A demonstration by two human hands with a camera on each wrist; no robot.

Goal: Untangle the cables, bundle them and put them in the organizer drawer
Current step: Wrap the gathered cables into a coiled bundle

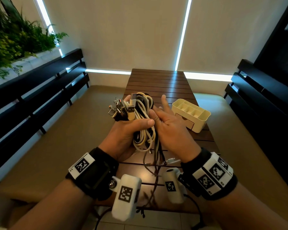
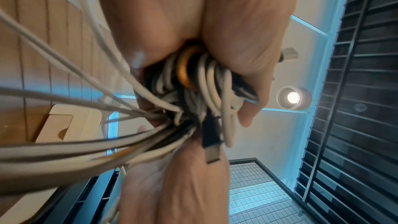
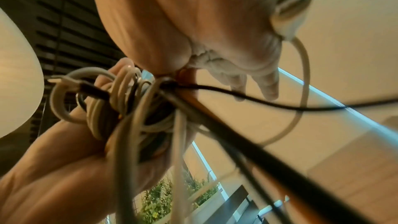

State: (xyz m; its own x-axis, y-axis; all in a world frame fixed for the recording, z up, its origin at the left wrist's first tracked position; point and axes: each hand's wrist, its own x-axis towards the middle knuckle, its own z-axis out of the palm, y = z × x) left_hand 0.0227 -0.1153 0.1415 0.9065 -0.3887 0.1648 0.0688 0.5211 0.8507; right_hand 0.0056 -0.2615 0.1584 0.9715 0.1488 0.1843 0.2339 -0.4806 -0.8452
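My left hand (image 1: 136, 125) is raised over the table and grips a coiled bundle of white, cream and black cables (image 1: 143, 105). Several USB plugs (image 1: 121, 107) fan out of the top of the fist. Loose cable ends (image 1: 156, 163) hang down toward the table. My right hand (image 1: 166, 117) is beside the bundle with fingers straight; its thumb touches the coils. In the left wrist view the coils (image 2: 206, 81) sit in the fist (image 2: 247, 40), one of them orange. The right wrist view shows the straight fingers (image 3: 269, 84) and the bundle (image 3: 120, 101). The cream organizer (image 1: 204, 117) stands to the right, its drawer (image 1: 184, 121) closed.
The slatted dark wooden table (image 1: 160, 80) runs away from me toward a blind-covered window. Black benches line the left (image 1: 40, 90) and right (image 1: 256, 90) sides. Green plants (image 1: 15, 39) fill the upper left.
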